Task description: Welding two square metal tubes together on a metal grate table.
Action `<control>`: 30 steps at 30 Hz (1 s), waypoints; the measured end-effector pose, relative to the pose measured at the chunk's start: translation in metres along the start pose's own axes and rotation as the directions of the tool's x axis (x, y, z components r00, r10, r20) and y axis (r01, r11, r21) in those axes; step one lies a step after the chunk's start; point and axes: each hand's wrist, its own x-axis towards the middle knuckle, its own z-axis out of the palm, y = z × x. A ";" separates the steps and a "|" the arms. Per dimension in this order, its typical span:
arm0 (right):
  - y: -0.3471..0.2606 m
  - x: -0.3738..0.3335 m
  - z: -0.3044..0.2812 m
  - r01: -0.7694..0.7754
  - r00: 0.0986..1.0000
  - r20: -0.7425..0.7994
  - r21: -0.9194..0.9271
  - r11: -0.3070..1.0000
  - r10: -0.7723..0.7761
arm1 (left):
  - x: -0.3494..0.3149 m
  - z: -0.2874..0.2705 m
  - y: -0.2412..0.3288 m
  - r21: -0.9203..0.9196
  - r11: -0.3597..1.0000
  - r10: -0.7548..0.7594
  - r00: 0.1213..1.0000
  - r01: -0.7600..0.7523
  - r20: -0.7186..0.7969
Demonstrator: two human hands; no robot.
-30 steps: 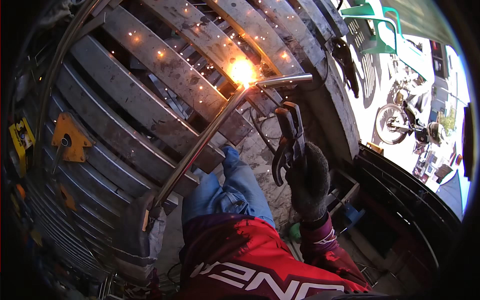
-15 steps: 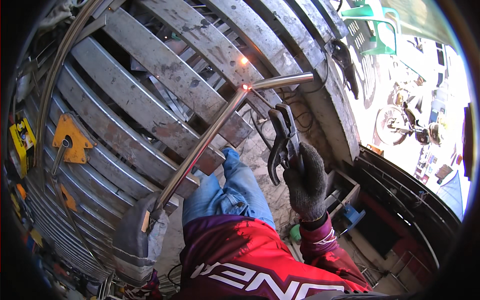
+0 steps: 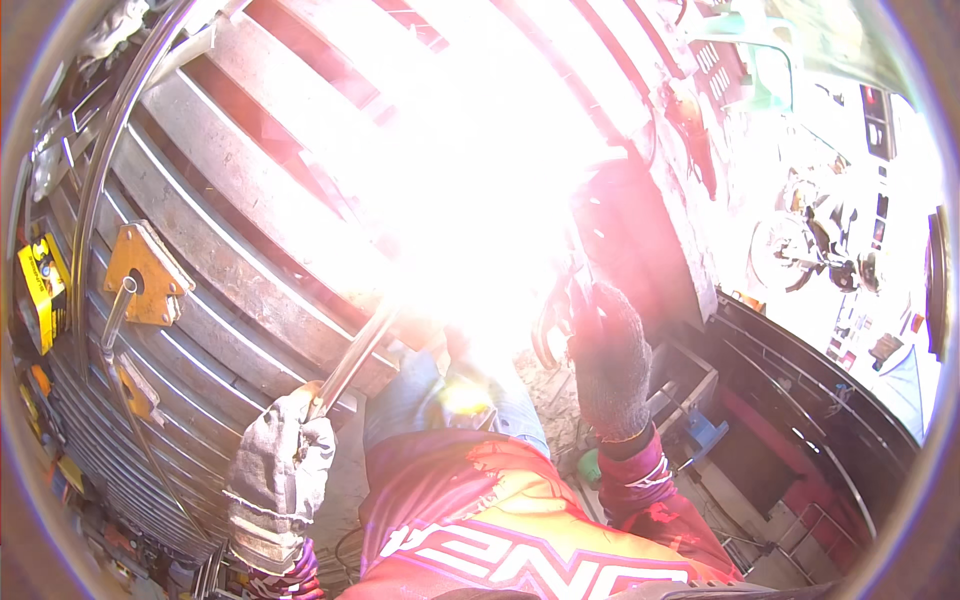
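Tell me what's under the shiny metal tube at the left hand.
Beneath the metal tube, steel slats show, running crosswise below the stretch near the gloved left hand. White glare hides the far stretch and whatever lies under it.

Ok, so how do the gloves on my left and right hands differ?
Colour: the left glove is pale grey, the right glove dark grey.
Bulk: the left glove looks broad and loose, while the right glove fits more closely.
Hold: the left glove is closed around a shiny metal tube; the right glove holds a dark clamp-like tool, partly lost in glare.
Both are worn, and each grips something.
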 end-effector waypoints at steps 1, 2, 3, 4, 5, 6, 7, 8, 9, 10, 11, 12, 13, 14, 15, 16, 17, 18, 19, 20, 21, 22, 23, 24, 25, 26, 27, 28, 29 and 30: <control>0.005 0.001 -0.001 0.205 0.978 0.014 -0.262 0.943 -0.208 | 0.001 0.000 -0.002 0.024 0.994 0.105 0.994 -0.105 -0.019; 0.005 0.002 -0.001 0.206 0.978 0.016 -0.262 0.943 -0.209 | 0.000 -0.001 -0.002 0.023 0.994 0.104 0.994 -0.103 -0.019; 0.005 0.001 0.001 0.179 0.983 0.000 -0.193 0.965 -0.182 | 0.000 0.000 -0.001 -0.055 0.998 0.020 1.000 -0.019 0.019; 0.006 0.001 0.002 0.152 0.988 -0.013 -0.122 0.981 -0.155 | -0.001 0.000 -0.001 -0.129 0.989 -0.061 0.996 0.069 0.063; 0.008 -0.002 0.006 0.152 0.988 -0.013 -0.121 0.981 -0.155 | -0.003 0.001 -0.002 -0.128 0.989 -0.062 0.996 0.069 0.062; 0.010 -0.008 0.010 0.038 0.996 -0.092 0.176 0.984 -0.022 | -0.004 0.000 -0.003 -0.127 0.992 0.010 1.000 -0.010 -0.003; 0.010 -0.011 0.012 -0.054 0.984 -0.128 0.464 0.884 0.127 | -0.004 -0.001 -0.003 -0.122 0.988 0.082 0.994 -0.090 -0.067; 0.008 -0.009 0.012 -0.048 0.983 -0.138 0.461 0.886 0.125 | -0.003 -0.003 -0.002 -0.122 0.988 0.086 0.994 -0.093 -0.065; 0.009 -0.009 0.013 -0.047 0.983 -0.136 0.462 0.886 0.123 | -0.005 -0.005 -0.002 -0.193 0.981 0.016 1.000 -0.019 -0.019; 0.012 -0.010 0.013 -0.034 0.986 -0.134 0.413 0.910 0.097 | -0.006 -0.007 -0.001 -0.259 0.964 -0.051 0.998 0.057 0.032; 0.013 -0.010 0.013 -0.020 0.989 -0.130 0.362 0.932 0.072 | -0.007 -0.008 -0.001 -0.321 0.938 -0.113 0.990 0.135 0.087; 0.013 -0.009 0.013 -0.019 0.989 -0.129 0.364 0.931 0.071 | -0.007 -0.008 -0.001 -0.320 0.938 -0.114 0.990 0.136 0.086; 0.013 -0.009 0.013 -0.006 0.991 -0.122 0.386 0.923 0.057 | -0.009 -0.009 -0.002 -0.319 0.939 -0.102 0.990 0.128 0.098; 0.012 -0.008 0.013 0.008 0.993 -0.115 0.408 0.913 0.042 | -0.009 -0.009 -0.002 -0.319 0.940 -0.090 0.990 0.121 0.110; 0.010 -0.008 0.015 0.006 0.992 -0.116 0.405 0.914 0.045 | -0.007 -0.012 0.003 -0.321 0.940 -0.086 0.990 0.118 0.113; 0.005 -0.006 0.020 -0.028 0.988 -0.092 0.693 0.720 0.127 | -0.003 -0.016 0.013 -0.312 0.945 -0.068 0.992 0.098 0.107; 0.003 -0.006 0.023 -0.049 0.980 -0.041 0.898 0.438 0.195 | -0.001 -0.018 0.018 -0.303 0.950 -0.048 0.994 0.077 0.101; 0.003 -0.007 0.023 -0.049 0.980 -0.040 0.899 0.436 0.193 | -0.002 -0.017 0.016 -0.301 0.950 -0.050 0.994 0.078 0.100; 0.005 -0.010 0.022 -0.072 0.977 -0.041 0.859 0.507 0.208 | -0.004 -0.013 0.012 -0.253 0.966 -0.032 0.997 0.048 0.070; 0.006 -0.011 0.020 -0.096 0.974 -0.042 0.813 0.575 0.223 | -0.006 -0.012 0.010 -0.203 0.979 -0.011 0.999 0.019 0.041; 0.005 -0.009 0.015 -0.098 0.974 -0.039 0.812 0.576 0.221 | -0.006 -0.012 0.010 -0.205 0.978 -0.014 0.999 0.022 0.040; 0.003 -0.004 0.008 -0.024 0.991 -0.096 0.558 0.830 0.093 | -0.006 -0.013 0.010 -0.176 0.984 0.009 1.000 -0.006 0.014; 0.001 -0.002 0.004 0.073 0.993 -0.104 0.233 0.970 -0.049 | -0.006 -0.013 0.011 -0.145 0.989 0.033 0.999 -0.034 -0.011; 0.001 -0.001 0.004 0.073 0.993 -0.105 0.231 0.970 -0.049 | -0.005 -0.014 0.012 -0.146 0.989 0.035 0.999 -0.036 -0.011; 0.001 -0.001 0.004 0.066 0.994 -0.108 0.310 0.948 -0.034 | -0.005 -0.014 0.013 -0.135 0.989 0.054 0.998 -0.057 -0.023; 0.001 -0.001 0.005 0.060 0.994 -0.110 0.387 0.920 -0.018 | -0.005 -0.014 0.014 -0.124 0.989 0.073 0.997 -0.077 -0.034; 0.003 -0.001 0.007 0.058 0.994 -0.110 0.386 0.921 -0.017 | -0.004 -0.015 0.015 -0.125 0.989 0.074 0.997 -0.077 -0.032; 0.007 -0.003 0.009 0.039 0.994 -0.109 0.378 0.925 0.003 | -0.004 -0.015 0.015 -0.157 0.988 0.000 1.000 0.002 0.012; 0.009 -0.003 0.011 0.019 0.994 -0.109 0.370 0.929 0.023 | -0.004 -0.015 0.015 -0.186 0.979 -0.072 0.996 0.081 0.058; 0.007 -0.002 0.009 0.020 0.994 -0.108 0.371 0.928 0.022 | -0.004 -0.015 0.015 -0.186 0.979 -0.073 0.996 0.083 0.057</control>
